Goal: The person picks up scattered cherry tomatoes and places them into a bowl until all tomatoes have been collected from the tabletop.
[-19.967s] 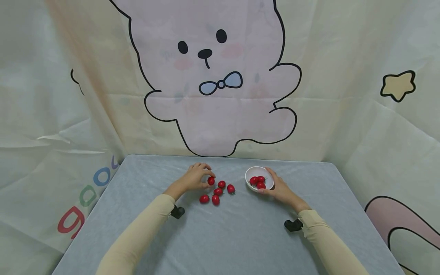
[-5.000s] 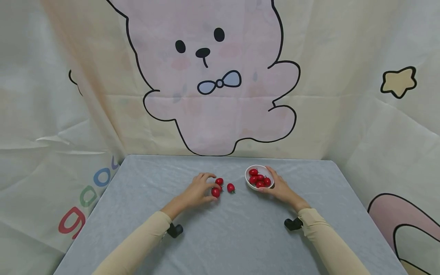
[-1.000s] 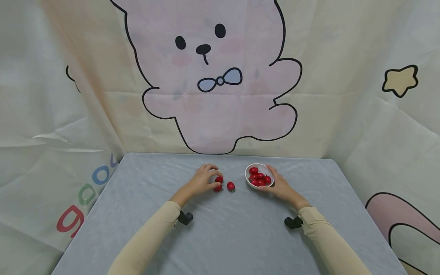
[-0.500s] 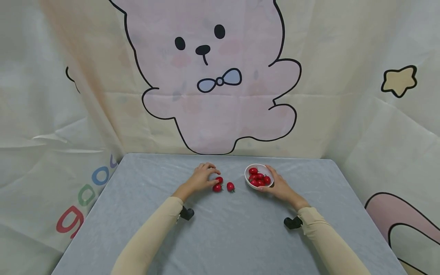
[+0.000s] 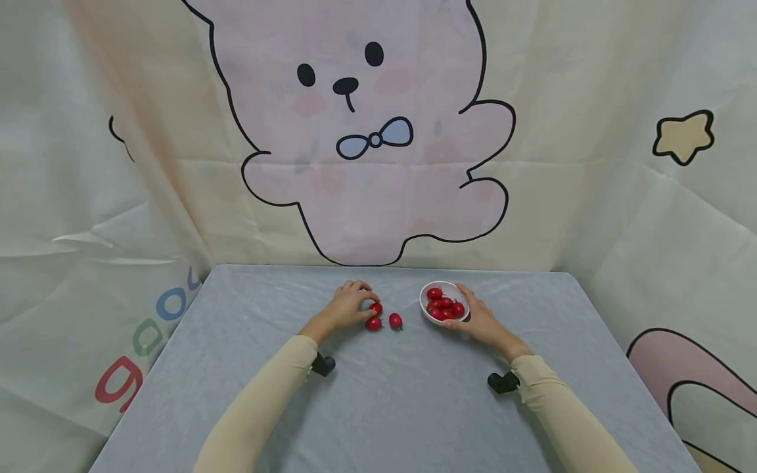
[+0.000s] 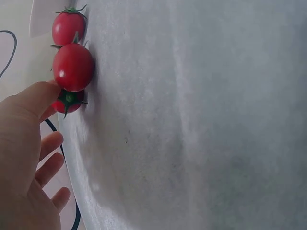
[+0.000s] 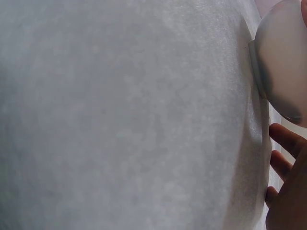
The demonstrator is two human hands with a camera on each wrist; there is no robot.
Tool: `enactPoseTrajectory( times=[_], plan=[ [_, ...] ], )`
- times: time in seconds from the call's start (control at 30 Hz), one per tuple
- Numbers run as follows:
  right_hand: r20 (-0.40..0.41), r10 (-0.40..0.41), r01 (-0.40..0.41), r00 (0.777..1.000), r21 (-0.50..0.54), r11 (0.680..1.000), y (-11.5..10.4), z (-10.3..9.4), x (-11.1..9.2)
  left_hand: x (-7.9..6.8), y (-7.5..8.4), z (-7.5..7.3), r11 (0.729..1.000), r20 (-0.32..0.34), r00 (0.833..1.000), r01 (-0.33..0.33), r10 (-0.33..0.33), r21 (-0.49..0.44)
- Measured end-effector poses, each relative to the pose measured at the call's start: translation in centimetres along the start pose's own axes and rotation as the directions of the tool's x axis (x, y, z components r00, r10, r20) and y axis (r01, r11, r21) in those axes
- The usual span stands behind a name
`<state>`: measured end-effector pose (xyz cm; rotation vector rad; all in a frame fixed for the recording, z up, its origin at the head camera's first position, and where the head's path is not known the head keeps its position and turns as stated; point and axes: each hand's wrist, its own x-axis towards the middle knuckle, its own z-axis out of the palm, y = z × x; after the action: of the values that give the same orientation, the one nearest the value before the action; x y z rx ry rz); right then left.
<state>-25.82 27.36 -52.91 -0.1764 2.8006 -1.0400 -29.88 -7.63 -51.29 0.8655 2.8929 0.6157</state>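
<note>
My left hand [image 5: 347, 304] pinches a red cherry tomato [image 5: 376, 307] between thumb and index finger; part of it is hidden by the fingers. In the left wrist view that tomato [image 6: 71, 101] shows its green calyx beside the thumb. A second cherry tomato [image 5: 373, 324] lies just in front of it, near the thumb, and a third [image 5: 395, 321] a little to the right. With thumb and fingers on its rim, my right hand [image 5: 481, 322] holds a small white bowl [image 5: 424, 309] standing on the table. Several cherry tomatoes [image 5: 445, 303] lie in the bowl.
A light blue-grey cloth covers the table [image 5: 390, 407]. Behind it hangs a cream curtain [image 5: 550, 217] printed with a pale bear. Each wrist carries a black camera mount, such as the one on the right [image 5: 503, 382].
Over twenty seconds, tomatoes have gone from the table into the bowl. In the last second my left hand's thumb and index finger have come round the rear tomato. The right hand stays on the bowl.
</note>
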Motion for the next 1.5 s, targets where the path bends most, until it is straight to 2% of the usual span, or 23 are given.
enactPoseTrajectory(
  times=[0.23, 0.53, 1.1, 1.27, 1.5],
  plan=[
    [-0.008, -0.031, 0.031, 0.999, 0.009, 0.999, 0.3, 0.0, 0.1, 0.1, -0.2, 0.2, 0.999, -0.025, 1.0, 0.003, -0.002, 0.034],
    [-0.013, -0.041, 0.042, 0.999, 0.014, 0.999, 0.4, 0.0, 0.2, 0.3, -0.3, 0.3, 0.998, 0.003, 1.0, 0.025, -0.025, 0.065],
    [0.002, -0.025, 0.025, 1.0, 0.015, 1.0, 0.3, 0.2, 0.3, 0.3, -0.5, 0.6, 0.998, 0.002, 0.999, 0.046, -0.046, 0.037],
    [0.001, -0.022, 0.022, 1.0, 0.015, 1.0, 0.3, 0.1, 0.2, 0.4, -0.4, 0.3, 0.999, -0.018, 0.999, 0.037, -0.036, 0.012],
    [0.007, -0.019, 0.019, 1.0, 0.015, 1.0, 0.2, 0.0, 0.2, 1.3, 0.3, -1.0, 1.0, -0.033, 0.999, 0.008, -0.007, 0.023]
  ],
)
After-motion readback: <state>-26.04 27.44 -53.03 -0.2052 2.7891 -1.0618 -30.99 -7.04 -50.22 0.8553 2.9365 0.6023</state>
